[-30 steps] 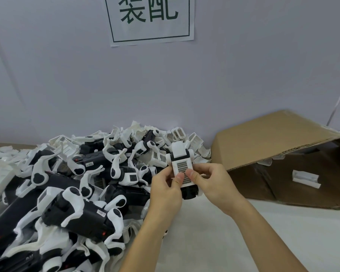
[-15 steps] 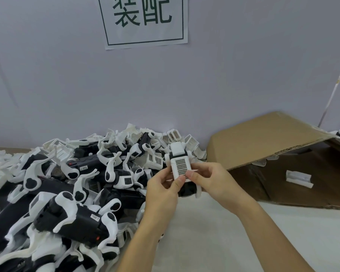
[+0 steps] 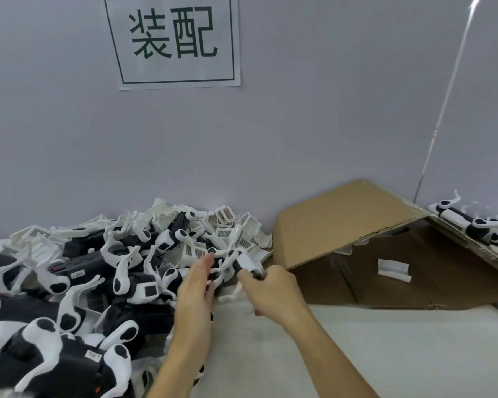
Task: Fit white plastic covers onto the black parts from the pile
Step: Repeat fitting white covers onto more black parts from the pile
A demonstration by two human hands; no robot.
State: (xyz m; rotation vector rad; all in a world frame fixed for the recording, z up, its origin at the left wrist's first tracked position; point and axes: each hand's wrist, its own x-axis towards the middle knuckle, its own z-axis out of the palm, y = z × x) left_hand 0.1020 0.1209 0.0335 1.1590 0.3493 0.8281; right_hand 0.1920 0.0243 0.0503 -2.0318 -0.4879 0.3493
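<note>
One covered black part [image 3: 249, 264] gripped in right hand [image 3: 273, 294], left hand [image 3: 194, 285] open-fingered, reaching toward large pile [image 3: 78, 282] left on counter [image 3: 357, 354].

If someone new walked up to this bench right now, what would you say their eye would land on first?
Probably the big pile of black and white parts heaped on the left of the table, against the wall. Next, the paper sign with two large green characters high on the wall, and the cardboard box lying open on the right. In the middle, the right hand grips a black and white piece while the left hand reaches out flat beside it.
</note>
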